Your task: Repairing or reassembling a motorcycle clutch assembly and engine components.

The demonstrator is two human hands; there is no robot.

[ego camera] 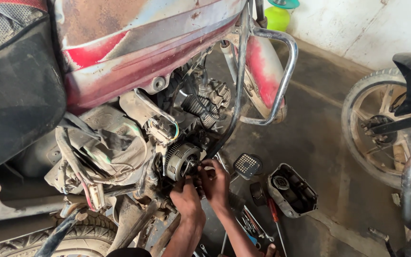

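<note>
A worn red and grey motorcycle (134,57) fills the left of the head view, its side stripped. A round ribbed metal rotor (181,159) sits exposed on the engine. My left hand (185,196) is just below and to the right of the rotor, fingers closed at its hub. My right hand (216,181) presses in from the right at the same spot, fingers curled on a small part there. What either hand grips is hidden by the fingers.
A removed black engine cover (292,190) lies open on the concrete floor, with a small grilled part (247,165) beside it and a red-handled screwdriver (275,216) with several other tools. A crash guard bar (281,71) curves above. Another motorcycle's wheel (381,128) stands at right.
</note>
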